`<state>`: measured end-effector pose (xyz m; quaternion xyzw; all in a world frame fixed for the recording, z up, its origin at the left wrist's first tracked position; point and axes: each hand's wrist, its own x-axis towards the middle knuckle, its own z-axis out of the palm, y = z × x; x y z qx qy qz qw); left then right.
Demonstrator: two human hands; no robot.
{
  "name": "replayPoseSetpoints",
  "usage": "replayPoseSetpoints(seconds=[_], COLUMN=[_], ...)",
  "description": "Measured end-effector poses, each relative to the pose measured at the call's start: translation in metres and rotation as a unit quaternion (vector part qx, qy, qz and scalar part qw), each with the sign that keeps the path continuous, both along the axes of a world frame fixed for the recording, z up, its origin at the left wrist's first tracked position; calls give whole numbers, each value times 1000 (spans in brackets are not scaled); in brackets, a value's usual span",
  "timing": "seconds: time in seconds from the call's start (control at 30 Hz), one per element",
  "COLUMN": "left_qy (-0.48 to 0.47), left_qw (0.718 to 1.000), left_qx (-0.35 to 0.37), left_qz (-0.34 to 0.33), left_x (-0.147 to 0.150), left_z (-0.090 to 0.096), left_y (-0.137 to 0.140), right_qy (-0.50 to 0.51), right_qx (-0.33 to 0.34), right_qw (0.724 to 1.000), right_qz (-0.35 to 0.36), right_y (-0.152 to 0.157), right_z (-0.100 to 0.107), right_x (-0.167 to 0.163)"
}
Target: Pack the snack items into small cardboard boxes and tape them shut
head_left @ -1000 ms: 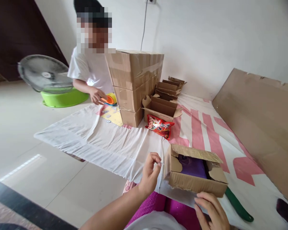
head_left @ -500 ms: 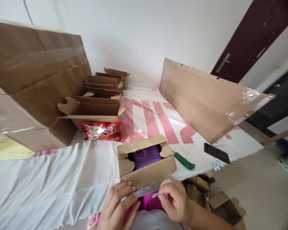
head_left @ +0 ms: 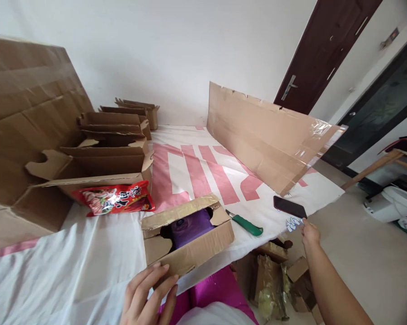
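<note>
In front of me an opened cardboard box (head_left: pixel 203 248) holds a purple package (head_left: pixel 191 229), which shows through the gap between its flaps. My left hand (head_left: pixel 149 289) lies at the box's near left corner, fingers stretched out and slightly apart, fingertips touching the cardboard. Reaching out to the right, my right hand (head_left: pixel 311 233) is closed at the table edge, beside a small pile of white and blue pieces (head_left: pixel 293 224). What its fingertips pinch, if anything, is too small to make out. A dark phone (head_left: pixel 289 206) lies just beyond the pile.
A green-handled knife (head_left: pixel 246 225) lies right of the box. At left are a red food packet (head_left: pixel 117 198), a row of open cartons (head_left: pixel 103 164) and a large cardboard box (head_left: pixel 30 85). A cardboard panel (head_left: pixel 257 131) stands behind. Cardboard scraps (head_left: pixel 269 282) lie below the table edge.
My right hand has moved from the near side of the box, where it pinched a small pale strip, rightward to the pile by the phone. My view has turned right.
</note>
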<state>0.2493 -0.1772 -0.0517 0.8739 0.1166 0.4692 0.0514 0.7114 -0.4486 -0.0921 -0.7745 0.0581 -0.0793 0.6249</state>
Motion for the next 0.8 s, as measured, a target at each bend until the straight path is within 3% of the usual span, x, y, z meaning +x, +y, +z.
replayPoseSetpoints(seconds=[0.13,0.23,0.43,0.5,0.6,0.7,0.8], left_qy=[-2,-9,-40,-26,84,201,251], left_qw=[1000,1000,990,992,993,978,966], left_qx=[-1,-23,-122,-117,-81,-53,-57], left_qz=[2,-4,-53,-26,-15,-22,12], left_x=[1,-3,-11,-6,4,11,14], left_z=[-1,1,21,32,45,53,60], left_y=[0,-1,14,24,36,41,41], right_qy=[77,72,-90,-140,-189,-290,-416], right_qx=[-74,-124,-196,-195,-177,-167,-165], right_qw=[994,989,975,971,964,921,818], right_qz=[-10,-26,-53,-21,61,199,361], right_y=[-13,-13,3,20,57,96,131], right_z=[-18,-22,1,7,16,35,67], right_x=[14,16,5,-4,-28,-71,-122])
